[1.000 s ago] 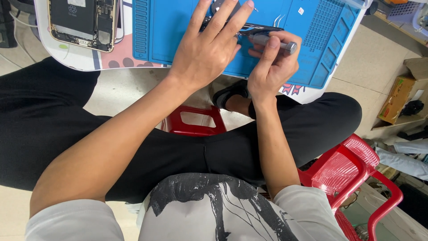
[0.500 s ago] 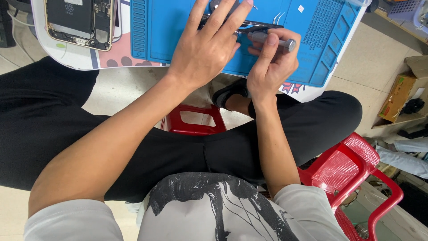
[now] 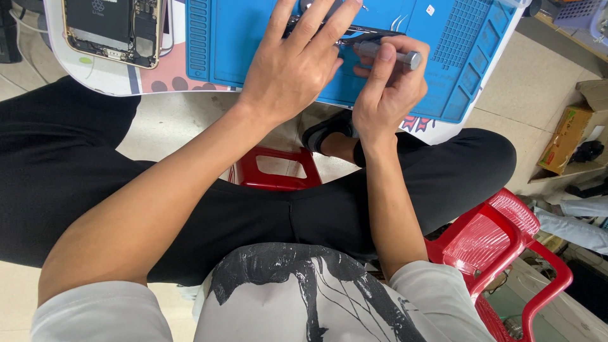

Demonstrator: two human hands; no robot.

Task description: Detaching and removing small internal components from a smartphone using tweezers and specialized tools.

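Screwdriver (image 3: 386,52) gripped in closed right hand (image 3: 386,88), tip set to dark part (image 3: 354,30) pinned under flat, spread left hand (image 3: 292,66) at mat's (image 3: 234,44) far edge; fastening judged under way, steady pressure required.

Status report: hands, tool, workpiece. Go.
Left hand flat on dark part, pinning it to blue mat. Right hand gripping grey screwdriver, tip at part. Opened phone lies apart, left.
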